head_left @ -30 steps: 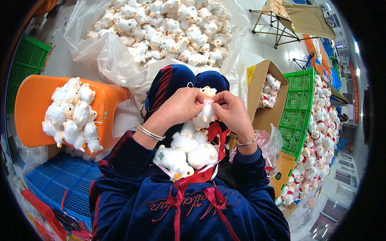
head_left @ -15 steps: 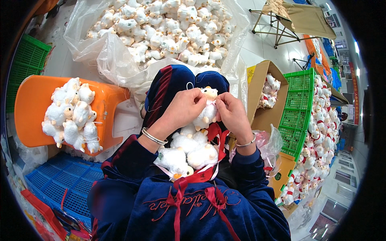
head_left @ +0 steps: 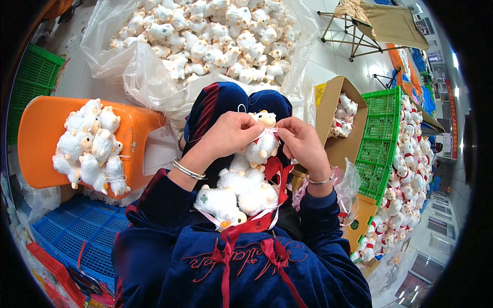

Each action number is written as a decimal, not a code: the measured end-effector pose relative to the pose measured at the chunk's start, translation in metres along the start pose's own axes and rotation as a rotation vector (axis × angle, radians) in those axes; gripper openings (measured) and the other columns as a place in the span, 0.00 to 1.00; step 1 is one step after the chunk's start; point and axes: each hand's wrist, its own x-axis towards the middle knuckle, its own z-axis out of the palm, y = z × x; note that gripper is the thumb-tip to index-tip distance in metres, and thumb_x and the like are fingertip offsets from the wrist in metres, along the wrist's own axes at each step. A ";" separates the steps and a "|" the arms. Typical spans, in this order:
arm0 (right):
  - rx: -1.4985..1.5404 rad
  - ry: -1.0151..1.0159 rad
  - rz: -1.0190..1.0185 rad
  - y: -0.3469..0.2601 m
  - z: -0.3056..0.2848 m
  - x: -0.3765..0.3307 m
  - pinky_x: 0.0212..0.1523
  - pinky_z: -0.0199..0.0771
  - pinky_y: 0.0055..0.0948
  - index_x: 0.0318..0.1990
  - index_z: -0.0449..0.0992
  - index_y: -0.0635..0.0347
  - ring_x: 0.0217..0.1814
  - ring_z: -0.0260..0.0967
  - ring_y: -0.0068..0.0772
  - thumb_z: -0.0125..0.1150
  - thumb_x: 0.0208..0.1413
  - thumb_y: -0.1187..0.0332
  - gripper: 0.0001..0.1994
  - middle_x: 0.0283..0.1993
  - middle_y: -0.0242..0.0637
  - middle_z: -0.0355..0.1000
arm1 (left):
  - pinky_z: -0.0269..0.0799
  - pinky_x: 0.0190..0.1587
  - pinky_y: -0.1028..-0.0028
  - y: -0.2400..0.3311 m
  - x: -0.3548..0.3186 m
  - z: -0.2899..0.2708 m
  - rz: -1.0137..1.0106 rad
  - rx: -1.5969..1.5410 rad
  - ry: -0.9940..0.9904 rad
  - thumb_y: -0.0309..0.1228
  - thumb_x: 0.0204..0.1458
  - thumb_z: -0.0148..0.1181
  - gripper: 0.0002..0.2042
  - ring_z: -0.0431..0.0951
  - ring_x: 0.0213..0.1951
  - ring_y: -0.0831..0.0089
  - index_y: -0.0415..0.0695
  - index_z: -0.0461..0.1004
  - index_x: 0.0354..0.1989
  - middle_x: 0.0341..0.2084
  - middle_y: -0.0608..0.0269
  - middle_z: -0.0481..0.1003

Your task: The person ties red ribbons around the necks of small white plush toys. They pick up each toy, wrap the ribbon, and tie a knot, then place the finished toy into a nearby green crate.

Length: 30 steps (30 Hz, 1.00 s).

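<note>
At 12 o'clock, just short of knees (head_left: 221, 102), white plush toy (head_left: 263, 148), head pointing away, pale ribbon (head_left: 270, 131) at neck. Looks light, soft, squashy, hardly fragile; fluffy body probably best hold, thin limp ribbon better taken near ends. Left hand (head_left: 228, 134), 9 o'clock of neck: thumb and fingers pinched on ribbon. Right hand (head_left: 304, 143), 3 o'clock: thumb and forefinger pressed together, pinching ribbon's other side.
</note>
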 end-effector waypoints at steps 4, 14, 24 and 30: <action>-0.094 -0.059 -0.012 0.004 0.002 0.004 0.21 0.65 0.20 0.41 0.76 0.67 0.20 0.66 0.17 0.63 0.61 0.72 0.07 0.29 0.30 0.73 | 0.73 0.31 0.74 0.006 0.009 -0.008 0.123 0.277 -0.022 0.32 0.56 0.66 0.10 0.77 0.26 0.79 0.36 0.81 0.33 0.24 0.63 0.80; -0.317 -0.023 -0.084 -0.003 0.003 0.003 0.24 0.70 0.23 0.38 0.76 0.67 0.22 0.69 0.19 0.65 0.55 0.76 0.06 0.28 0.32 0.75 | 0.77 0.40 0.61 0.042 0.005 -0.008 0.135 0.906 -0.051 0.32 0.52 0.66 0.08 0.82 0.37 0.55 0.41 0.83 0.34 0.31 0.51 0.81; -0.213 -0.038 0.014 -0.018 0.007 -0.002 0.20 0.69 0.25 0.37 0.74 0.66 0.21 0.71 0.21 0.59 0.55 0.79 0.03 0.27 0.33 0.73 | 0.78 0.42 0.60 0.046 0.008 -0.005 0.219 1.107 -0.047 0.31 0.52 0.64 0.08 0.82 0.39 0.52 0.42 0.84 0.37 0.31 0.49 0.81; -0.038 -0.079 0.052 -0.002 -0.003 0.006 0.17 0.68 0.24 0.42 0.72 0.65 0.20 0.71 0.22 0.58 0.58 0.77 0.06 0.28 0.33 0.72 | 0.78 0.28 0.69 0.063 0.017 -0.018 -0.075 0.744 -0.331 0.25 0.53 0.62 0.05 0.84 0.27 0.69 0.37 0.81 0.33 0.25 0.56 0.81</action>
